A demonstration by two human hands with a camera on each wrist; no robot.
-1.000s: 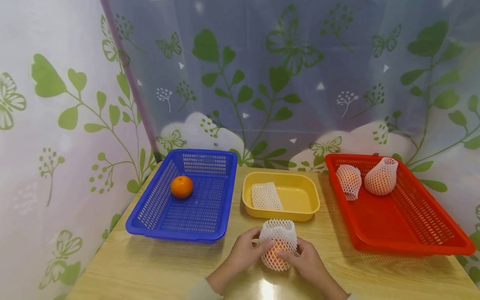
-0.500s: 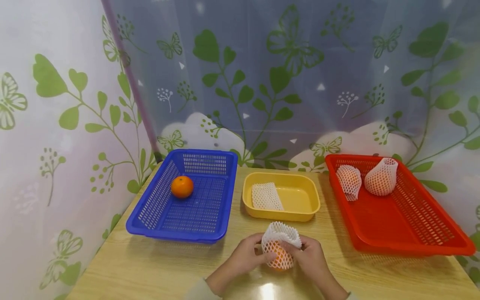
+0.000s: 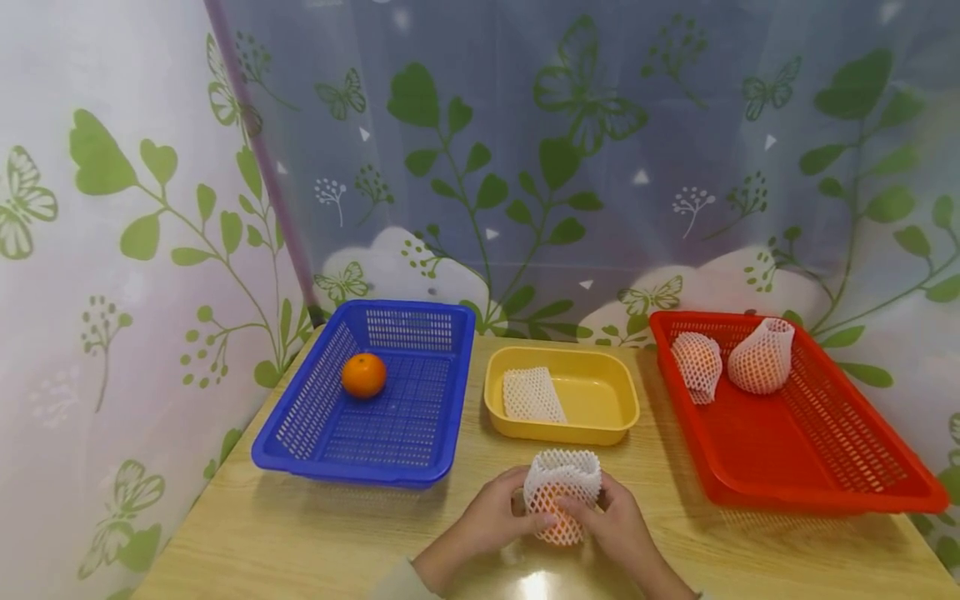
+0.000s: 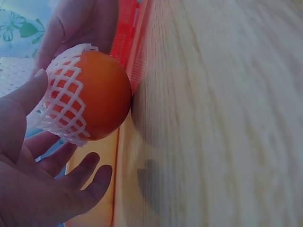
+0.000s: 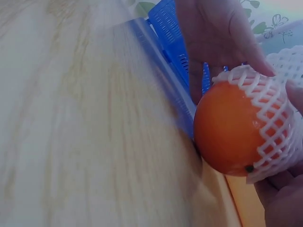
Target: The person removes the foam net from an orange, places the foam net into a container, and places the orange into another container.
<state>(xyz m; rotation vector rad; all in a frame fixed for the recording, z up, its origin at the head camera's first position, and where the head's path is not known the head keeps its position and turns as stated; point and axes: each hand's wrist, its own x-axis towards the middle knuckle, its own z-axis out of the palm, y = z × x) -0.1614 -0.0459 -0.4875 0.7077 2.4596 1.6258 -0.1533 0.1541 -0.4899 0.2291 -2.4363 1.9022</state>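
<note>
Between both hands, just over the near part of the table, is an orange partly inside a white foam net sleeve. The sleeve's loose end rises above the fruit; in the wrist views the orange's lower part is bare. My left hand holds it from the left, thumb on the net in front, other fingers around the far side. On the right, my right hand grips the netted fruit with its thumb across the front. Its fingertips are hidden behind the fruit in the head view.
At left, a blue basket contains one bare orange. A yellow tray behind the hands holds flat white foam netting. The red basket at right has two netted fruits. A patterned curtain stands behind.
The netted orange has shifted slightly right and toward me. The sleeve tilted half a second ago and stands straighter now. Both thumbs have moved over the net.
</note>
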